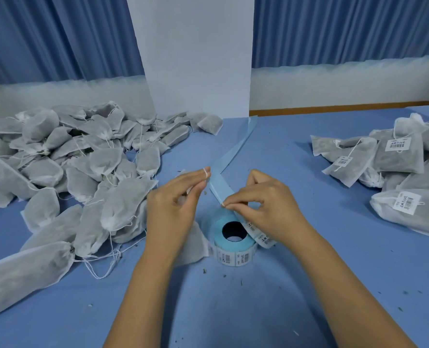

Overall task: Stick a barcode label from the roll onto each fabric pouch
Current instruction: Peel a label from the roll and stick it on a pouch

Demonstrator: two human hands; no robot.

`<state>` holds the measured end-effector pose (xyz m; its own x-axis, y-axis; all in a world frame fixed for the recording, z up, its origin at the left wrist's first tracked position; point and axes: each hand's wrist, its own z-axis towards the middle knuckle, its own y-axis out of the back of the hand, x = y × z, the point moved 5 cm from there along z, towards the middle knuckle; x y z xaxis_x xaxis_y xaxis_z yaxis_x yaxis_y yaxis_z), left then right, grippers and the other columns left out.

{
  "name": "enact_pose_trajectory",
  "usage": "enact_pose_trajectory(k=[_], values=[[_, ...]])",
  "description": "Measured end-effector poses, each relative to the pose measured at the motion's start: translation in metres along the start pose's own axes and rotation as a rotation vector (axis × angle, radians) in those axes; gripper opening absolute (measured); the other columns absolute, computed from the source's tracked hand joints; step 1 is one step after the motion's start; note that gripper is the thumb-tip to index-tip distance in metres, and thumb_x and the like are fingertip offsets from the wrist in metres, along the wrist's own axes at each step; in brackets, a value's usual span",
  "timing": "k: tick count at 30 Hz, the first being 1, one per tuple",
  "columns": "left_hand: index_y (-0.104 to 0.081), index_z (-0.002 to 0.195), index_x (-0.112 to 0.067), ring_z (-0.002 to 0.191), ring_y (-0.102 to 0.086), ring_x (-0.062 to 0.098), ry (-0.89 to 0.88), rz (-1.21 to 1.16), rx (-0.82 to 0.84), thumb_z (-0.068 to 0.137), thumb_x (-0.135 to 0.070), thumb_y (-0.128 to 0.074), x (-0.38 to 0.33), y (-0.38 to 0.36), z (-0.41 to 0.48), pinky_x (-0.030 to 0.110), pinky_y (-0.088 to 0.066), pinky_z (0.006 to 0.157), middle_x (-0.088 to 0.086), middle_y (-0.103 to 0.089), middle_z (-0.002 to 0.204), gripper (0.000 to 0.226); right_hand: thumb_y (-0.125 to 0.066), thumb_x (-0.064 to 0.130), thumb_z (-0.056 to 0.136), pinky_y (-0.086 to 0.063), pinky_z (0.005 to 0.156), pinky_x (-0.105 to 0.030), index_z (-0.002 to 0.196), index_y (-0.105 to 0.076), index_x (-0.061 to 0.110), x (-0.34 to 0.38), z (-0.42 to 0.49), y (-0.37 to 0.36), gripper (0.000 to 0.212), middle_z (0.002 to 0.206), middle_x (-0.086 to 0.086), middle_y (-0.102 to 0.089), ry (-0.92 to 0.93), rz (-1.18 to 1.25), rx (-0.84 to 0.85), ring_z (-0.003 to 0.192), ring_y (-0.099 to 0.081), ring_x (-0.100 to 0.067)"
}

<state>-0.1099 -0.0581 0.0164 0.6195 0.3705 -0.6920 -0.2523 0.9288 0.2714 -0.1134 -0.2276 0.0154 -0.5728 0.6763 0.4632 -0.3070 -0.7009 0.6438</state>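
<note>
Sitting on the table (321, 259), the label roll (217, 228) is seen just beside the right hand (268, 209). Its blue strip (233, 156) is pinched by that hand. The left hand (173, 209) is curled beside the strip; whether anything is held cannot be told.

— What lies under your work?
— Your desk (308, 285), covered in blue cloth. Dark crumbs (204, 271) are scattered on it close to you, with a few more specks off to your right.
— And behind the desk?
— A white pillar (196, 46) stands straight ahead of you and rises out of view. Blue curtains (45, 33) hang in folds on both sides of it. Below each curtain runs a pale, fuzzy band of wall (334, 84).
— Anything else on your right?
— A brown wooden strip (346, 108) lies along the desk's far edge, under the pale band, running from the pillar out of view.
</note>
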Motion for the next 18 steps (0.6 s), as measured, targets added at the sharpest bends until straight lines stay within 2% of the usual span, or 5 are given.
enact_pose_trajectory(k=[4,8,11,14,18], values=[[-0.078,0.098,-0.019,0.100,-0.067,0.001,-0.083,0.168,0.212,0.087,-0.013,-0.071,0.004,-0.012,-0.002,0.034,-0.056,0.085,-0.015,-0.073,0.104,0.014,-0.073,0.015,0.078,-0.041,0.055,-0.027,0.083,-0.079,0.017,0.020,-0.001,0.012,0.008,0.062,0.023,-0.055,0.212,0.142,-0.106,0.065,-0.043,-0.016],[-0.077,0.080,-0.022,0.085,-0.066,0.003,-0.048,0.136,0.375,0.080,-0.030,-0.071,0.000,-0.025,-0.006,0.038,-0.052,0.078,-0.021,-0.069,0.087,0.010,-0.073,0.014,0.079,-0.039,0.060,-0.021,0.082,-0.078,0.017,0.010,-0.002,0.024,0.007,0.066,0.029,-0.055,0.074,0.191,-0.300,0.067,-0.045,-0.014],[-0.079,0.077,-0.019,0.086,-0.063,0.008,-0.009,-0.006,0.332,0.080,-0.025,-0.072,-0.005,-0.027,-0.007,0.024,-0.049,0.077,-0.014,-0.066,0.089,0.009,-0.074,0.017,0.081,-0.035,0.064,-0.019,0.079,-0.076,0.029,-0.011,-0.003,0.019,0.012,0.056,0.014,-0.060,-0.221,0.280,-0.351,0.070,-0.047,-0.007],[-0.079,0.081,-0.025,0.098,-0.060,0.007,0.030,-0.053,0.242,0.081,-0.020,-0.076,-0.006,-0.024,-0.006,0.019,-0.045,0.083,-0.010,-0.062,0.096,0.006,-0.071,0.024,0.083,-0.036,0.063,-0.022,0.076,-0.073,0.036,-0.021,-0.004,0.010,0.014,0.052,0.007,-0.060,-0.344,0.340,-0.283,0.070,-0.046,-0.008],[-0.077,0.080,-0.026,0.069,-0.062,0.004,0.076,-0.111,0.080,0.080,-0.020,-0.074,-0.006,-0.016,-0.007,0.017,-0.046,0.066,-0.011,-0.070,0.079,0.006,-0.072,0.028,0.082,-0.038,0.064,-0.024,0.077,-0.074,0.039,-0.021,-0.004,0.003,0.012,0.057,0.006,-0.059,-0.367,0.263,-0.183,0.072,-0.049,-0.009]])
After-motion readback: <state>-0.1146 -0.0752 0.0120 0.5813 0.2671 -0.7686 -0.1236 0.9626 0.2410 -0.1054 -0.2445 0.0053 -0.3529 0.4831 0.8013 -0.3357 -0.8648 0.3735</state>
